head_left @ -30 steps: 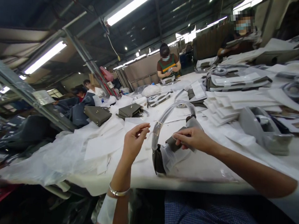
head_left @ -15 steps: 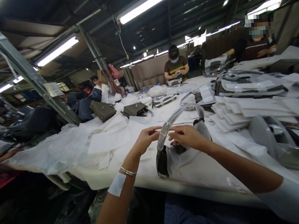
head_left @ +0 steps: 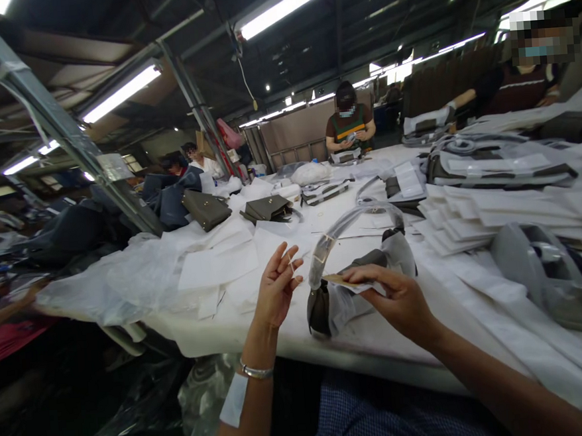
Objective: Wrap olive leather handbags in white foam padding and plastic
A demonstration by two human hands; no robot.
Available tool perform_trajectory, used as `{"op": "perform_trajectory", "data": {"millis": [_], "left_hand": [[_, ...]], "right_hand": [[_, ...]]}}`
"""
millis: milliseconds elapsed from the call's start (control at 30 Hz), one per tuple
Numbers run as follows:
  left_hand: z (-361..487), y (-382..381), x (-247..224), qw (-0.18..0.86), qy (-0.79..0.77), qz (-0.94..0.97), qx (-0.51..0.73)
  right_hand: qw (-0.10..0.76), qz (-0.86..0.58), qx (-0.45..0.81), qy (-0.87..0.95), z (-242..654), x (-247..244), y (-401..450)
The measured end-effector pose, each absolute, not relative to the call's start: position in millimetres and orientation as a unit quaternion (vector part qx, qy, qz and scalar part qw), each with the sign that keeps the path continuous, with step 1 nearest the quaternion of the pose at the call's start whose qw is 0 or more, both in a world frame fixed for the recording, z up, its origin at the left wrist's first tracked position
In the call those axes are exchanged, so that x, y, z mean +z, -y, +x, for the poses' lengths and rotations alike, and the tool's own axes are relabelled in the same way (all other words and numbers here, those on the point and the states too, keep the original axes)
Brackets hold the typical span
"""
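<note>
A dark olive handbag (head_left: 319, 312) stands on the white table in front of me, partly covered in white wrapping. Its handle (head_left: 348, 218) arches upward in clear plastic, with a pale buckle-like fitting on the left side. My right hand (head_left: 393, 297) pinches a small flat tan-and-white card (head_left: 349, 281) just above the bag. To the left of the handle, apart from it, my left hand (head_left: 277, 285) is raised with its fingers half curled. A thin white strip (head_left: 291, 263) shows between its fingertips; what it is made of I cannot make out.
White sheets (head_left: 217, 269) and crumpled plastic (head_left: 120, 276) cover the table's left side. Olive bags (head_left: 205, 209) lie further back. At the right are stacked white sheets (head_left: 480, 218), a grey holder (head_left: 539, 274) and wrapped bags (head_left: 507, 166). Co-workers (head_left: 348, 124) sit across the table.
Both hands have come off the handle. The left has moved slightly left and turned its palm up; the right has lowered, and the card now shows in it.
</note>
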State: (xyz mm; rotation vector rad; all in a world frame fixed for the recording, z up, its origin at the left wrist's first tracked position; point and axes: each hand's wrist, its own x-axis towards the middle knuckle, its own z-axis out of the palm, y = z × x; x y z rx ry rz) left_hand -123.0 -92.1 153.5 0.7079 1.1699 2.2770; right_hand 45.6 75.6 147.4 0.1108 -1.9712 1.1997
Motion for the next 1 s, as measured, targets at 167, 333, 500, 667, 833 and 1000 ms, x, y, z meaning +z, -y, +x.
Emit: {"op": "perform_trajectory", "data": {"millis": [167,333,500,667,833,1000], "left_hand": [[-118.7,90.2,156.6,0.191,-0.474,0.388,0.767],[-108.6,100.8,164.9,0.175,-0.517,0.457,0.702],[-93.3,101.9,172.7,0.039,-0.654,0.491,0.574],[-88.4,94.8,165.6,-0.064,-0.693,0.489,0.525],[-84.1,90.9,143.7,-0.087,-0.724,0.447,0.518],[-80.5,95.0,129.5,-0.165,-0.756,0.456,0.440]], "right_hand": [[0.393,0.157,0.391,0.818,26.3,172.5,-63.3],[0.370,0.037,0.268,0.889,11.5,179.7,-52.2],[0.307,-0.015,0.323,0.895,6.8,184.9,-48.7],[0.304,0.064,0.374,0.874,12.5,189.9,-55.8],[0.331,0.145,0.211,0.908,17.5,184.5,-64.4],[0.247,0.134,0.189,0.941,14.2,187.6,-71.5]]}}
